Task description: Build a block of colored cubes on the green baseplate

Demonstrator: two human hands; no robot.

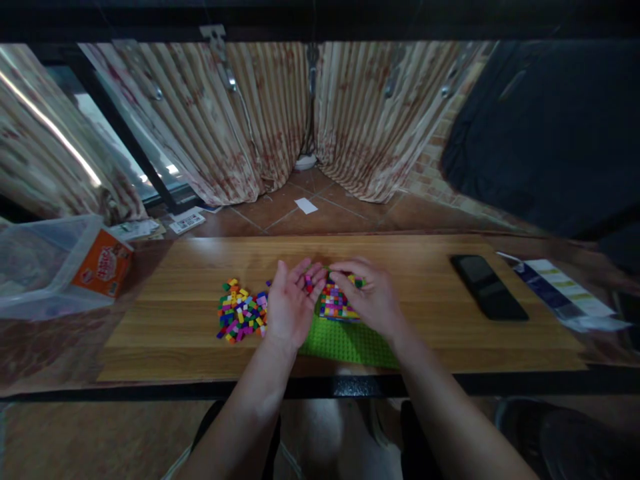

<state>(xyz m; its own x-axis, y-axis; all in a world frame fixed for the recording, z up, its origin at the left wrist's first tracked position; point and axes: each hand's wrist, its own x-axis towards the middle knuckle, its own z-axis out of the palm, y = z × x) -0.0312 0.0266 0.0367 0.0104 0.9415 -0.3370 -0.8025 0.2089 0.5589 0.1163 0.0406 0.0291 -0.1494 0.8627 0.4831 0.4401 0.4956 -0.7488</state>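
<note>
My left hand [291, 303] is turned palm up with its fingers stretched out, beside a block of multicoloured toy bricks [336, 305]. Pink bricks [309, 283] show at its fingers; whether they lie on the hand or behind it I cannot tell. Over the top of the built block, my right hand [367, 293] is closed, thumb and fingertips together; what they pinch is too small to make out. The block stands on a green studded baseplate [350, 343]. Left of my left hand lies a loose pile of small coloured bricks [241, 313], partly hidden by that hand.
A black phone [487, 287] lies on the right of the wooden table [430, 340], with printed papers [570, 287] beyond it. At the far left stands a clear plastic bin [50, 267] with an orange label. Curtains [280, 113] hang behind the table.
</note>
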